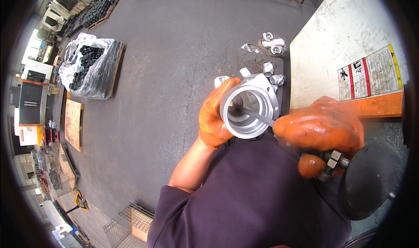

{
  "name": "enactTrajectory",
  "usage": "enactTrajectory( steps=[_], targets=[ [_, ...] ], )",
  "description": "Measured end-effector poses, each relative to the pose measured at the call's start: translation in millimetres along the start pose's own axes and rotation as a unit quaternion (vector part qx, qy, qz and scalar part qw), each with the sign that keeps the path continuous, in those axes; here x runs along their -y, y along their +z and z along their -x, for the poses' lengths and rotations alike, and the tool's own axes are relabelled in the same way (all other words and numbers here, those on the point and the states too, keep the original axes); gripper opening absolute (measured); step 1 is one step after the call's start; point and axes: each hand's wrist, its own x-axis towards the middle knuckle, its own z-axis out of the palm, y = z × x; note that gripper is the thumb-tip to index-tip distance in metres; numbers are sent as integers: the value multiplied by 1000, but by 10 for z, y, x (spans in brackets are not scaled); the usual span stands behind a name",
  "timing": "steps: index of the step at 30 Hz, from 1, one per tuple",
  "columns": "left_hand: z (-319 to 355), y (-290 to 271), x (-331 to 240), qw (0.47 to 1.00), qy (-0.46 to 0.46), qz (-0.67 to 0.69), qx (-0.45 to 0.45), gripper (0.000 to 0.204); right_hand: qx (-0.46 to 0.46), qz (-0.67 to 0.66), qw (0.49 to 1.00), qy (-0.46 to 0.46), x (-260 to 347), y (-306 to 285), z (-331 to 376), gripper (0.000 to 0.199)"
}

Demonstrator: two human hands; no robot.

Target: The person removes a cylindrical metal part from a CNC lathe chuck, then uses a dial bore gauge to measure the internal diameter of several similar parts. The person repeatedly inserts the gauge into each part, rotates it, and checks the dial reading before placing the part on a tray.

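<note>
A silver cast-metal housing [262, 83] with a wide round bore is held up in front of my chest, its opening facing me. My left hand [215, 117], in an orange rubber glove, is wrapped round the housing's left side. In the matching glove, my right hand [325, 128] grips what looks like a dial bore gauge [370, 181]. The gauge's grey rod reaches into the bore, where its tip meets the dark inside; whether it touches the wall I cannot tell. Metal nuts and a round black head show below my right fingers.
More silver castings [273, 44] lie beyond the housing, near a white machine panel [345, 34] with a warning label. Leftward stand a plastic-wrapped pallet load [89, 71] of black parts, a wooden pallet [74, 125] and wire cages [126, 226].
</note>
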Motion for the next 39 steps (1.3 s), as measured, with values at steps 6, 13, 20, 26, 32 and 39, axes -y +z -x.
enactTrajectory(
  steps=[6, 13, 20, 26, 32, 39],
  targets=[
    [-151, 36, -17, 997, 70, -18, 7, 80, 56, 107, 993, -9, -40, -45, 155, 34],
    [-190, 69, 8, 995, 93, -31, 3, 80, 91, 118, 988, -37, -137, 7, 137, 36],
    [-154, 88, 19, 997, 61, -12, 51, 78, 71, 70, 995, -22, -235, -3, 100, 39],
    [-34, 45, 70, 978, -147, 126, 79, 87, 21, 24, 999, 8, -282, 41, 24, 36],
    [-155, 187, -122, 976, -148, 144, 69, 85, -7, -27, 998, -48, -565, -24, 3, 28],
    [-222, 210, -233, 892, -237, 377, 80, 101, -16, -133, 990, -48, -769, 38, 61, 22]
  ],
)
